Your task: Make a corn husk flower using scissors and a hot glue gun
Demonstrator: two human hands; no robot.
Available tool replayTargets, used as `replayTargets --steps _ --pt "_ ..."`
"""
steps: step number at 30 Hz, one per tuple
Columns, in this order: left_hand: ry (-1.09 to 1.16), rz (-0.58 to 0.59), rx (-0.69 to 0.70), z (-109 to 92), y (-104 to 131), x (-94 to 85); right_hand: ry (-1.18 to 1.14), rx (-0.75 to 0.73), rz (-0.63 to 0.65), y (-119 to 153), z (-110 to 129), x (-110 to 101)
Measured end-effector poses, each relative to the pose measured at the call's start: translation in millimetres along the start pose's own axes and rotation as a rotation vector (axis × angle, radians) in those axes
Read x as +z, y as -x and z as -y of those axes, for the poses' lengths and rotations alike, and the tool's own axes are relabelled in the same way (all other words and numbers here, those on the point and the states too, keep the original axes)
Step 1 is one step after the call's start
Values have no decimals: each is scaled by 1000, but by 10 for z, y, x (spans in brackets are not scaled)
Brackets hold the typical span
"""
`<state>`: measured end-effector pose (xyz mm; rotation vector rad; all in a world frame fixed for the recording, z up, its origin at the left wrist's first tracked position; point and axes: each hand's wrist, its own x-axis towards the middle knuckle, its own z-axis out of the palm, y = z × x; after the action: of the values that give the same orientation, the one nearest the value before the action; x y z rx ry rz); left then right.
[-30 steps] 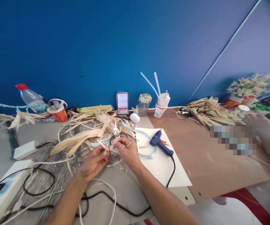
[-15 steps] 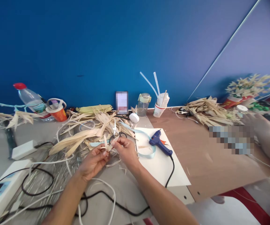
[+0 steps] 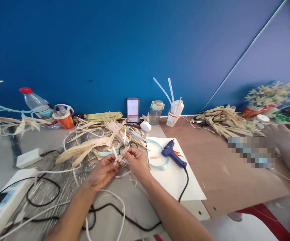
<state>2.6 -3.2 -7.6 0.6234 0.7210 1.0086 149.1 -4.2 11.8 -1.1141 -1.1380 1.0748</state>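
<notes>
Between both hands is a small flower shape of pale dried corn husk (image 3: 120,157). My left hand (image 3: 104,172) pinches it from the left, fingertips pressed together. From the right, my right hand (image 3: 137,162) is closed on it with thumb and forefinger. Just beyond the fingers lie scissors (image 3: 134,144) with dark handles, blades pointing away, on a pile of dried corn husks (image 3: 84,148). A blue hot glue gun (image 3: 173,154) rests on a white sheet (image 3: 185,185) right of my right hand, beside a loop of light blue ribbon (image 3: 160,166).
A white power strip (image 3: 5,197) and tangled cables lie at the left. Along the wall stand a plastic bottle (image 3: 35,102), an orange paper cup (image 3: 65,121), a phone (image 3: 133,109), a jar (image 3: 156,113) and a cup (image 3: 172,119) with glue sticks. Another person's hand (image 3: 282,137) is at the right.
The view has shifted slightly, so things appear a little further right. Both hands keep their pinch on the corn husk flower, with hardly any movement.
</notes>
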Motion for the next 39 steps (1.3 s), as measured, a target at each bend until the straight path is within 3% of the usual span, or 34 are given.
replayTargets --steps 39 --pt "-26 31 -28 4 -3 -19 34 10 -2 25 -4 18"
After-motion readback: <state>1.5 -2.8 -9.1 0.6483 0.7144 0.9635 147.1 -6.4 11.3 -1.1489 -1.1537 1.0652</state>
